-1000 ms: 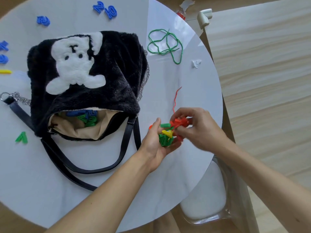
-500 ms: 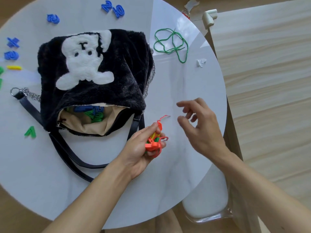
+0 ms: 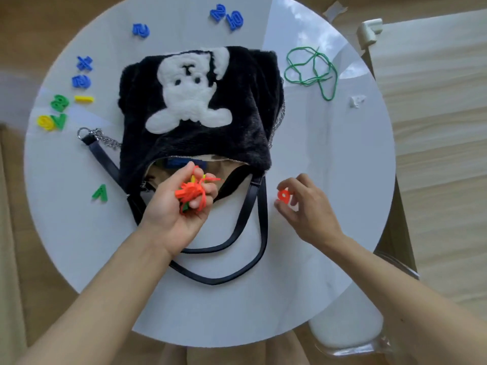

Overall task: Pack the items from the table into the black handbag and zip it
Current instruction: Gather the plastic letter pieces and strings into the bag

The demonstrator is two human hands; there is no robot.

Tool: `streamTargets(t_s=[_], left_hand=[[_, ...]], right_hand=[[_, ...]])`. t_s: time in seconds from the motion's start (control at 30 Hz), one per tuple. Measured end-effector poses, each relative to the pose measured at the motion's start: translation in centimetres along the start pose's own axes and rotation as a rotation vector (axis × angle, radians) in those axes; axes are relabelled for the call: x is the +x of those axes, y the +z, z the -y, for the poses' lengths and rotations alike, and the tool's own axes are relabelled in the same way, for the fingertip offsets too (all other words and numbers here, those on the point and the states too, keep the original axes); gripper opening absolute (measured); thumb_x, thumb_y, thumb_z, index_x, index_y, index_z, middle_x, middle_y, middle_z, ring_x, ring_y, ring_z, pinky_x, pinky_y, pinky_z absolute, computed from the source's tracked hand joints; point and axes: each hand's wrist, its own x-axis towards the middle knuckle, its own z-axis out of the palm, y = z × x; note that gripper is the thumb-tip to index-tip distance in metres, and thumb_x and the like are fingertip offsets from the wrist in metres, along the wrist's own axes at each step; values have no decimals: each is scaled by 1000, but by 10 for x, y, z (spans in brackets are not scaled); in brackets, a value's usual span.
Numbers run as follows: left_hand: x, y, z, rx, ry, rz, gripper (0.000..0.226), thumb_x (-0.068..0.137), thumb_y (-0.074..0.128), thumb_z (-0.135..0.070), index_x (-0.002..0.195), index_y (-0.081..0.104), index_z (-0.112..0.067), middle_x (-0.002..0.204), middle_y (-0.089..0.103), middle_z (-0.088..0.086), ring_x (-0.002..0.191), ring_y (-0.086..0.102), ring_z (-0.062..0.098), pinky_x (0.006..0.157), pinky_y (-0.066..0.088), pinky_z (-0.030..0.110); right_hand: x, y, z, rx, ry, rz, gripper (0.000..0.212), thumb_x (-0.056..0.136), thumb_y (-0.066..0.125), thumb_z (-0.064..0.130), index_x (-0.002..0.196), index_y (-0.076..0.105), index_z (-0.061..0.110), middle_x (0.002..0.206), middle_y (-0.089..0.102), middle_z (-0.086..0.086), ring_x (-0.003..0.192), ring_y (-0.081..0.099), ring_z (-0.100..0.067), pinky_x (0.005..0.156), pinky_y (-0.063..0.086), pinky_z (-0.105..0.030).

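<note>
While the black handbag (image 3: pixel 200 106) lay unzipped on the white table (image 3: pixel 329 159) | left hand (image 3: pixel 181 204), palm up over its mouth, clutched a bundle of orange cord and pieces (image 3: pixel 193 192) | right hand (image 3: pixel 303 206) pinched an orange number piece (image 3: pixel 284 195) beside the strap | bundle contents partly hidden by fingers; blue items inside bag unclear

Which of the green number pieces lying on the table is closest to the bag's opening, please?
The lone green piece left of the black handbag, beside its strap; the other two green ones sit farther up with the yellow pieces at the table's left edge.
</note>
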Motion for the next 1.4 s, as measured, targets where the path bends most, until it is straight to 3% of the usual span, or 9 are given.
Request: streamTargets(t_s=[0.1,0.3,0.47,0.6,0.77,0.9,1.07,1.27,1.4], left_hand=[[25,-2,-5,41,39,-227,31,101,49,-23,74,52,-8,81,50,9,60,49,11,37,39,12],[44,8,-15,219,142,-371,16,97,53,-10,87,60,0,74,59,14,57,54,18,43,49,21],[38,5,-22,267,212,-384,29,99,43,-9,116,62,6,107,70,22,89,68,32,85,59,43],[27,0,-25,213,252,-347,28,103,37,-9,117,58,3,113,68,19,105,67,30,96,54,46],[12,-8,-21,307,257,-227,34,99,36,-4,125,56,1,125,65,18,121,60,28,113,39,46],[0,-9,-12,506,321,-132,37,95,33,0,117,61,-9,124,67,12,116,63,18,110,43,42],[1,-7,5,781,360,-272,58,95,42,-12,151,37,-28,155,39,-8,140,36,7,118,27,38],[-1,2,25,1025,571,-506,40,95,49,-20,131,53,-35,135,50,-14,89,47,-26,76,33,11],[0,18,40,989,722,-507,24,92,55,-17,103,61,-37,111,57,-11,87,55,-12,69,39,14]], right_hand=[[-8,-7,32,239,60,-79,15,86,73,20,99,67,26,93,57,7,74,59,-7,67,43,-14],[-6,-5,107,838,314,54,15,86,73,11,99,69,17,77,69,3,70,64,-14,62,51,-21],[17,15,147,1154,548,74,14,88,75,8,99,66,8,92,71,-11,80,69,-21,82,62,-32],[32,28,159,1313,659,18,17,92,66,-2,109,63,1,112,71,-20,104,73,-28,95,58,-35],[28,34,158,1228,593,44,42,92,48,-15,125,63,5,119,70,-12,117,67,-19,105,52,-37],[19,34,149,1174,572,56,47,91,44,-16,127,64,4,124,69,-10,117,67,-16,105,53,-38],[8,21,131,1066,504,38,36,88,48,-12,106,72,7,106,75,-9,100,74,-15,90,60,-32],[40,-29,54,796,539,-304,17,88,62,6,94,69,21,83,70,-1,64,67,-10,60,51,-24],[88,-74,-20,460,565,-517,21,89,67,20,110,65,22,87,67,3,75,66,-16,68,52,-33]])
